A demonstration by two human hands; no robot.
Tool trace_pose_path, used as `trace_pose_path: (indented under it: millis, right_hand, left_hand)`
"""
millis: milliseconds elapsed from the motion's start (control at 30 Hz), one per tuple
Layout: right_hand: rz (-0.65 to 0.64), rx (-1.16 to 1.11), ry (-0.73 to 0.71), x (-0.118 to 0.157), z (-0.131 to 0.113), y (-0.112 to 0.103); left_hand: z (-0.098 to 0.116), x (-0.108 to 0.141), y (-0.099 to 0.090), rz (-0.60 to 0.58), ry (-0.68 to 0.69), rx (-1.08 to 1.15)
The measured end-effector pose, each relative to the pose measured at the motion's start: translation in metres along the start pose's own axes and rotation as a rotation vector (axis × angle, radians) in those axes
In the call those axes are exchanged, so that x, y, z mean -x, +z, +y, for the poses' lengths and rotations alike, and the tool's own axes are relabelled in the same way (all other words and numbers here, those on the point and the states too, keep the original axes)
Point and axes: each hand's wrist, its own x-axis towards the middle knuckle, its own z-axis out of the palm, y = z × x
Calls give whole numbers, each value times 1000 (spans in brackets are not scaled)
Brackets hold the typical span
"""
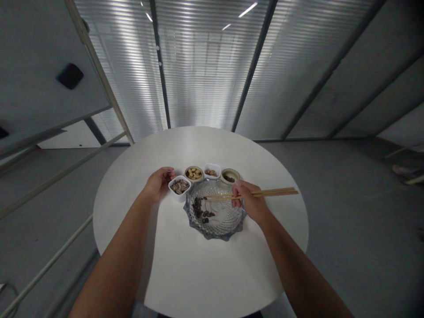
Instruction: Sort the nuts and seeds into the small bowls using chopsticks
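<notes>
My right hand (248, 198) grips a pair of wooden chopsticks (276, 192), their tips over a patterned clear glass plate (228, 223). Dark seeds or beans (199, 207) lie in the left part of this plate, close to the tips; whether the tips pinch one is too small to tell. Beside a white square bowl (179, 195) of striped sunflower seeds (179, 186) rests my left hand (159, 183), its fingers loosely curved and apart. Whether those fingers touch the bowl's rim I cannot tell.
Behind the plate stand a beige bowl of pale nuts (194, 172), a white bowl of brownish nuts (211, 172) and a beige bowl (231, 173) with small dark bits. All are on a round white table (185, 274). A metal-framed board (39, 53) stands left, blinds (202, 75) behind.
</notes>
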Motion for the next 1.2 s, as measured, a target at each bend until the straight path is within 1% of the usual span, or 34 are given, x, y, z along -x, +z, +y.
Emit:
trace_pose_path:
  millis: [200,367,533,600,733,800,1033,1200]
  right_hand:
    - [21,29,16,1,0,3]
    - [83,24,-28,2,-4,3]
    - [133,-41,-59,1,-5,-1]
    - [109,-45,-52,0,-2,-3]
    - [20,2,-30,1,3,-4]
    - [1,13,-25,1,3,-4]
    - [42,69,-13,1,2,0]
    - [45,54,-36,2,2,0]
  left_hand:
    - [-1,-2,-1,-18,-21,-3]
    - [-1,-2,-2,-1,-5,-5]
    - [-2,-2,-3,-10,0,-1]
    - [-3,-3,-4,-16,1,3]
    - [-2,-2,-3,-23,-11,11]
    - [-2,-1,-3,-28,-11,13]
    - [0,1,-1,-13,-16,20]
    - [0,0,-1,-15,-10,12]
